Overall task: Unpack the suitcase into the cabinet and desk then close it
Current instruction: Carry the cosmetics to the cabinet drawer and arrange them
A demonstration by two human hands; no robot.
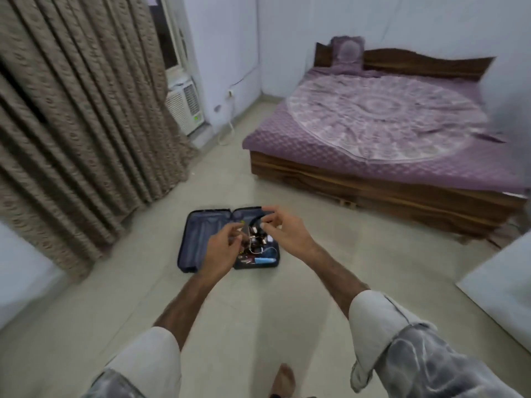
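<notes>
Nearest you, a bare foot (284, 376) shows at the bottom edge on the pale tiled floor (330, 282), and your two forearms reach forward out of rolled-up light sleeves (382, 317). Your left hand (221, 248) is held out above the suitcase with its fingers loosely curled; the blur keeps you from telling whether they hold anything. Your right hand (284, 228) is just beside it, a little farther out, with thumb and fingers drawn together near a dark curved band (256, 220) that looks like a headphone band; whether they actually pinch it you cannot tell.

Under your hands the dark blue suitcase (198, 239) lies flat and wide open on the floor. Its left half shows bare lining. Its right half holds a jumble of small items (258, 248), cables among them, and a light blue tube-like item (265, 259) near the front edge.

To your left hangs a long brown patterned curtain (80, 116), and past it a white air-conditioning unit (185, 103) stands at the foot of the wall with a white cord (230, 126) trailing to the floor. Farther off on your right stands a wooden bed (373, 185) under a purple patterned cover (382, 122), with a matching pillow (347, 53) propped against the headboard
</notes>
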